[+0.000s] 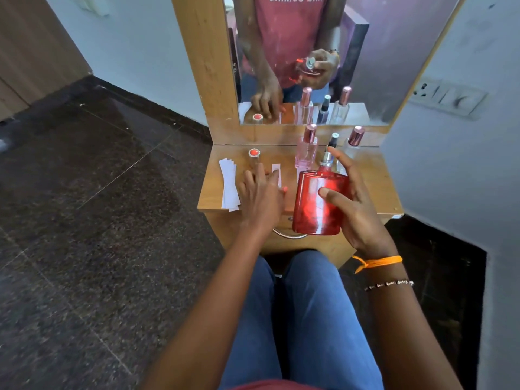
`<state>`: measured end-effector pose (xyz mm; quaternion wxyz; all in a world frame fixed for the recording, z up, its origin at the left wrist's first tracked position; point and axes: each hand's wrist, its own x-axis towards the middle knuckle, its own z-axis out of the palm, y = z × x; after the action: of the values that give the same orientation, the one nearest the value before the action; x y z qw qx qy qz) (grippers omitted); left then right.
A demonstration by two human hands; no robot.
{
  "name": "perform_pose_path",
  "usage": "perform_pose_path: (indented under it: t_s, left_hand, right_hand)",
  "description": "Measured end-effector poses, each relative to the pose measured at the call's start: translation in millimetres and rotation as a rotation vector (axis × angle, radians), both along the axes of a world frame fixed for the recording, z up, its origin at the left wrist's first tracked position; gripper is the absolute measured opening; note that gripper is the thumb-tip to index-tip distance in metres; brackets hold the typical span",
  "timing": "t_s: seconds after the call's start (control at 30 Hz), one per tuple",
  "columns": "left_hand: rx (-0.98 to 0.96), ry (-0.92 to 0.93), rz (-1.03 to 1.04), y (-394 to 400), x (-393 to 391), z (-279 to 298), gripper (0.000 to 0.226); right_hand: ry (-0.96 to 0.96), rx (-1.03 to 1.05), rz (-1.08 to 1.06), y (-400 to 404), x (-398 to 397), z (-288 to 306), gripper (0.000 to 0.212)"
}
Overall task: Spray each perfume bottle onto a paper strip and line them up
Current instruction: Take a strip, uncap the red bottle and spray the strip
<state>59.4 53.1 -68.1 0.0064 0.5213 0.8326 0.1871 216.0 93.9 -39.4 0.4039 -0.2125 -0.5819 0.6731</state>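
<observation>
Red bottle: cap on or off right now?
Off. The red bottle in the right hand shows its bare silver nozzle; the cap stands on the table.

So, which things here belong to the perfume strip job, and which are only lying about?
Belong to the job:
- red perfume bottle, uncapped, in the right hand
- its red cap
- paper strip under the left hand
- spare strips
- pink bottle, dark bottle, clear bottle

Only lying about:
- mirror
- wall socket
- drawer handle
</observation>
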Motion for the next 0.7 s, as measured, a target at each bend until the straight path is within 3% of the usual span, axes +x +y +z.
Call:
perform_pose_path:
  t_s: [0.27, 0.43, 0.57, 0.7]
  left_hand:
    - [0.141, -0.123, 0.018, -5, 5, 4, 0.014]
    - [0.228, -0.518, 0.044, -7, 1, 14, 0.024]
    - [0.279, -0.675, 0.051, -14, -3, 17, 0.016]
    - [0.319, -0.711, 0.066, -20, -5, 21, 0.011]
  right_hand:
    - [-0.048, 0.016, -0.009, 0, -5, -9, 0.061]
    - [-0.061, 0.048, 0.012, -4, -5, -7, 0.06]
    - [0.054, -0.093, 0.09, -14, -6, -5, 0.06]
    - [0.203, -0.299, 0.199, -23, -11, -5, 0.079]
